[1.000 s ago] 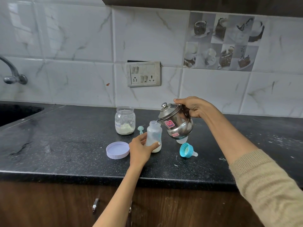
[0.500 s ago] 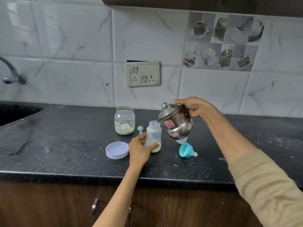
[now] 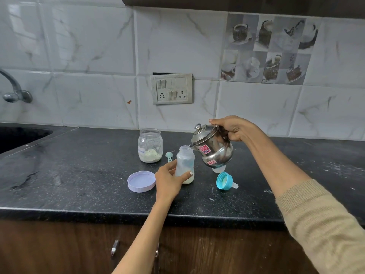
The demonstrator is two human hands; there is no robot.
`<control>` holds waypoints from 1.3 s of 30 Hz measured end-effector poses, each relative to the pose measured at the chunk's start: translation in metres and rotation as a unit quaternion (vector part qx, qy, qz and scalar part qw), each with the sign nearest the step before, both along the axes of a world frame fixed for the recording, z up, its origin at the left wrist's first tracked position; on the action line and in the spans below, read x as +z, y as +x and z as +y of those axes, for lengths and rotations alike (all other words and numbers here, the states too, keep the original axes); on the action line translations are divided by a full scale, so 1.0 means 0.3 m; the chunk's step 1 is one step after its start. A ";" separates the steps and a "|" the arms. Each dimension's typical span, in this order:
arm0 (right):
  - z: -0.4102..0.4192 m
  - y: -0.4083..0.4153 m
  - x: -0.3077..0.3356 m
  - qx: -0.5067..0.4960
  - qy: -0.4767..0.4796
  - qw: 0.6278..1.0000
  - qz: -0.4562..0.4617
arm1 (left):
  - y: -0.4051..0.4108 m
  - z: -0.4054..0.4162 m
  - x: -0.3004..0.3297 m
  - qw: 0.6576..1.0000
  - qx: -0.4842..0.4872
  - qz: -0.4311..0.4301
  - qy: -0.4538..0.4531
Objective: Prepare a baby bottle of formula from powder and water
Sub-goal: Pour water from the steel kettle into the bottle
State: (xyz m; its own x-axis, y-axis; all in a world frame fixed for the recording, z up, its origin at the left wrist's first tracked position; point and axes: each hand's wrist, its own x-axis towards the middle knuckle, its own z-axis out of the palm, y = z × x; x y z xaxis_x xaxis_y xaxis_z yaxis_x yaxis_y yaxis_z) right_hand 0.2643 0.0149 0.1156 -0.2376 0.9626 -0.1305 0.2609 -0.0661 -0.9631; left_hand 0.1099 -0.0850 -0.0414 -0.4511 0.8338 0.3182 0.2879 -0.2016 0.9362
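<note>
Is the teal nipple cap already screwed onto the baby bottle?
No, the teal nipple cap lies on its side on the counter, right of the open-topped baby bottle.

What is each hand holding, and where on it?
The left hand grips the baby bottle around its lower body. The right hand holds the tilted steel kettle by its handle.

White marble-look wall tiles (image 3: pixel 88 46) back a black speckled counter (image 3: pixel 79 175). A switch panel (image 3: pixel 172 89), a printed dessert tile (image 3: pixel 266 50), a tap (image 3: pixel 13 89), dark wooden cabinets (image 3: pixel 59 250) below.
</note>
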 end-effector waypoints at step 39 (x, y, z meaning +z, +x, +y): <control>0.009 0.015 -0.005 0.003 -0.007 1.000 0.001 | 0.002 -0.008 0.010 1.000 -0.004 0.000 -0.005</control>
